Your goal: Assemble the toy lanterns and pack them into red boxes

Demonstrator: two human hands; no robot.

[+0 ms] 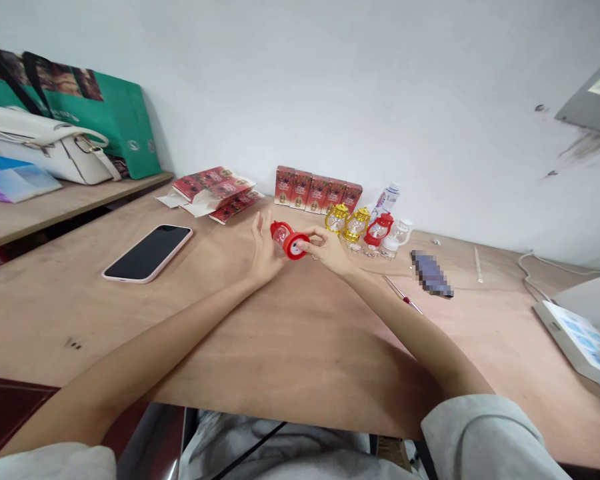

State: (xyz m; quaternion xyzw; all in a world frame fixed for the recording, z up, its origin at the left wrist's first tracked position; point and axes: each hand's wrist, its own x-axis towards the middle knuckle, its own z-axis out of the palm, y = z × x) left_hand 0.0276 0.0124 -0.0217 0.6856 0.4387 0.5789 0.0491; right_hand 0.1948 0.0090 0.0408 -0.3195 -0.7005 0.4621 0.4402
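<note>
A small red toy lantern is tipped on its side in front of me, its round base turned toward me and to the right. My left hand supports it from the left, with some fingers pointing up beside it. My right hand grips the base rim, thumb pressed on the pale underside. Right of the hands stand a gold lantern, a second gold lantern, another red lantern and a white lantern. Small shiny bits lie before them, too small to name.
Red printed boxes stand in a row by the wall; flattened cartons lie left of them. A phone rests at left. At right are a slim red-and-silver tool, a blurred dark item and a white device.
</note>
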